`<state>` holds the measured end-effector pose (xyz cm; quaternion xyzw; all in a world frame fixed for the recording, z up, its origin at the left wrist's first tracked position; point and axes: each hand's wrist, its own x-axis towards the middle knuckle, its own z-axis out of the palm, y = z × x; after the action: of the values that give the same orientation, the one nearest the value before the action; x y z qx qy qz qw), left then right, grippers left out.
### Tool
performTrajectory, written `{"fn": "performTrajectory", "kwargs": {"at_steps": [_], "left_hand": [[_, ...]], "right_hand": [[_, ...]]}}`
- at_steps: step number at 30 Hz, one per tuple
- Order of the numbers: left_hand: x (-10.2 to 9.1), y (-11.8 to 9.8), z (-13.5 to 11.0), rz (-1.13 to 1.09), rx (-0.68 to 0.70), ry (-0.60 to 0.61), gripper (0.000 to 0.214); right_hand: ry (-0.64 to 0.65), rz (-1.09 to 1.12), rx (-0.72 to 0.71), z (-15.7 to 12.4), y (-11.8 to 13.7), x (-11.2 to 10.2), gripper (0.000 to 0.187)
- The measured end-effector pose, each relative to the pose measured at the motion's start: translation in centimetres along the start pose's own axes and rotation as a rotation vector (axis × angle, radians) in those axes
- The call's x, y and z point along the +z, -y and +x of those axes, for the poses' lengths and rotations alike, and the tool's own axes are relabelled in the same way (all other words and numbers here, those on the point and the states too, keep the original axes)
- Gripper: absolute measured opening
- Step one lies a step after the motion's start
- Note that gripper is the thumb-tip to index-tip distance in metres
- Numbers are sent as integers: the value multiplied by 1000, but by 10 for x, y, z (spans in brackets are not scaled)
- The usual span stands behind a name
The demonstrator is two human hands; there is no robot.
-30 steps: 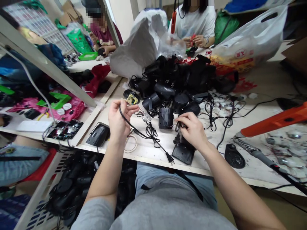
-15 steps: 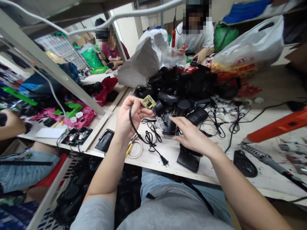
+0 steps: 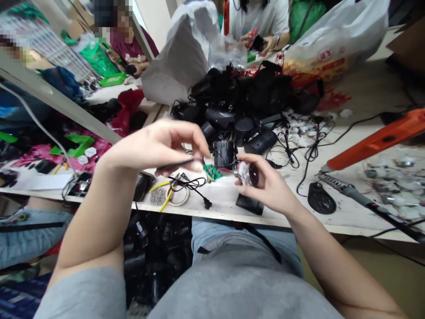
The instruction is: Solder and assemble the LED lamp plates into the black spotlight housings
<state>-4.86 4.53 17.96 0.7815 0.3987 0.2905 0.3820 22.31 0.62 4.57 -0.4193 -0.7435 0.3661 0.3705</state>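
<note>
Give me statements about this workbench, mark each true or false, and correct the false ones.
1. The right hand holds a round glossy component. True.
2. The left hand grips the green circuit board. False: the board sits between the hands, unheld; the left hand pinches a thin black item.
3. A soldering iron lies right of the right hand. True.
4. The two-pin plug is in a socket. False: it lies loose on the workbench.

Bright, even light; faint shadows; frame edges warped.
</note>
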Motion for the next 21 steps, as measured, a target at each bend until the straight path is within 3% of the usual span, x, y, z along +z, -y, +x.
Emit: {"fn": "performTrajectory", "kwargs": {"at_steps": [3, 5, 9, 12, 14, 17, 21], "left_hand": [[22, 19, -12, 172, 100, 240, 26], [50, 40, -20, 220, 95, 278, 13], [105, 89, -31, 535, 65, 66, 14], [128, 117, -33, 743, 124, -76, 21], [139, 122, -35, 801, 196, -180, 23], [161, 110, -41, 738, 284, -365, 14], [200, 90, -54, 491, 244, -350, 13]], "right_hand": [[158, -7, 97, -32, -14, -10, 75], [180, -70, 150, -51, -27, -9, 73], [155, -204, 177, -72, -45, 0, 60], [167, -318, 140, -76, -51, 3, 50], [152, -370, 82, -76, -52, 4, 47], [89, -368, -17, -77, -55, 5, 44], [4, -387, -29, -80, -60, 7, 54]]}}
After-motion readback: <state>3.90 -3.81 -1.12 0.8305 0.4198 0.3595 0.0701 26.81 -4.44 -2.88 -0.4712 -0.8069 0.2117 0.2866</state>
